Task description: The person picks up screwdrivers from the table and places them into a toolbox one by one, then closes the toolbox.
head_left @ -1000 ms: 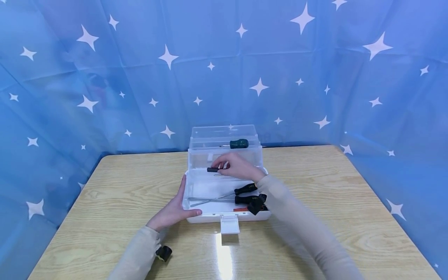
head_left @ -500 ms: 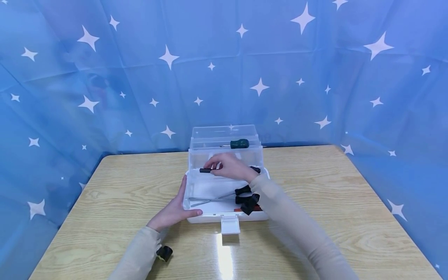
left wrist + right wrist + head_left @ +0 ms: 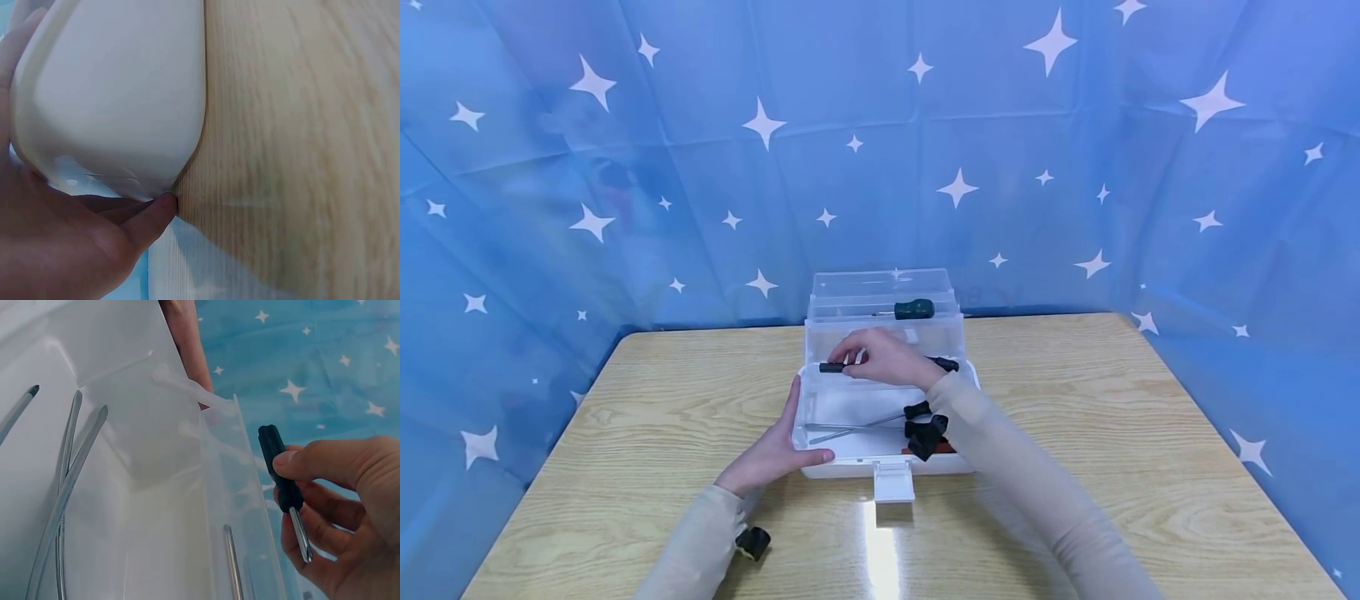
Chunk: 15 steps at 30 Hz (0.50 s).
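Note:
My right hand (image 3: 883, 358) pinches a small screwdriver (image 3: 275, 453) by its black handle, over the back of a white toolbox (image 3: 842, 471). Its short metal shaft points back toward the palm in the right wrist view. At the toolbox's left end, my left hand (image 3: 771, 454) holds the side, thumb at the front corner and fingers along the wall. Two long screwdrivers with black handles (image 3: 916, 410) lie crossed in the bottom; the right wrist camera and sleeve partly hide them. Another black-handled screwdriver (image 3: 943, 364) lies in the clear tray behind.
The toolbox's clear lid and stepped trays stand raised at the back, a green-handled screwdriver (image 3: 914, 309) on an upper tray. The white latch (image 3: 893, 482) hangs down in front. A red tool (image 3: 917, 451) lies along the inner front wall. A blue starred curtain (image 3: 880, 167) borders the wooden table (image 3: 685, 375).
My right hand has moved left with the small screwdriver, uncovering the black handle in the tray behind it. My left hand stays on the toolbox.

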Each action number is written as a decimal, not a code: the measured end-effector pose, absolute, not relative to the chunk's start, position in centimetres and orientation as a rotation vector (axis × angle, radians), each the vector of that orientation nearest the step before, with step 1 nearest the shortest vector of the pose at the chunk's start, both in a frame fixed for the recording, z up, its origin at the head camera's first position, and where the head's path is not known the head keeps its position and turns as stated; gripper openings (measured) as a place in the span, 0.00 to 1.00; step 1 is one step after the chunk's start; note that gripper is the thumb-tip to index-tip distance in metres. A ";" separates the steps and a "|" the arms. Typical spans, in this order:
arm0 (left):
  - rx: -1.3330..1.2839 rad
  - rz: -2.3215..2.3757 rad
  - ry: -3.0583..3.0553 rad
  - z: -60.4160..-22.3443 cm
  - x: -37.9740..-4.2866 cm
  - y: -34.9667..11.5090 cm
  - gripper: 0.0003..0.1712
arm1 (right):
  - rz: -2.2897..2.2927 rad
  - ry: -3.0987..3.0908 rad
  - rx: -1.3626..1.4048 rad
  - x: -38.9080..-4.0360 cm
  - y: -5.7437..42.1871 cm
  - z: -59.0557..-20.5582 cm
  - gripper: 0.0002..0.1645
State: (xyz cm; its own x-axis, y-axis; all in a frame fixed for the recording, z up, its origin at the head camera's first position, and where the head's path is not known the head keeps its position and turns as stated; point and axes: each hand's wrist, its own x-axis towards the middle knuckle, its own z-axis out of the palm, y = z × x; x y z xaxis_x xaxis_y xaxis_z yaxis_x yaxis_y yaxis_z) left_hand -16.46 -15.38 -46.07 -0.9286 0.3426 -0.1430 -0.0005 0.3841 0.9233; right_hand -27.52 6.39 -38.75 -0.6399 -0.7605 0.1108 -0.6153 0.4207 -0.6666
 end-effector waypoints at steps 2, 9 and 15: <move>0.303 1.567 2.330 -46.1 -16.5 -15.3 0.69 | -1.011 2.464 -1.200 -27.5 6.4 -38.8 0.14; 0.290 1.574 2.321 -46.1 -16.5 -15.2 0.69 | -1.018 2.439 -1.158 -27.3 7.2 -38.7 0.16; 0.303 1.622 2.306 -46.3 -16.6 -15.2 0.70 | -1.053 2.445 -1.172 -27.4 8.6 -38.6 0.16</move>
State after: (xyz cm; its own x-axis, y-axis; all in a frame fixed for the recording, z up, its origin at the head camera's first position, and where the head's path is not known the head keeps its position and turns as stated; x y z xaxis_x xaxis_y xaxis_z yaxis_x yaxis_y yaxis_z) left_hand -16.58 -15.24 -46.34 -0.9313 0.3421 -0.1253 -0.0022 0.3387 0.9409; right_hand -27.37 8.58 -38.57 -0.6527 -0.7518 0.0938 -0.5847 0.4212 -0.6933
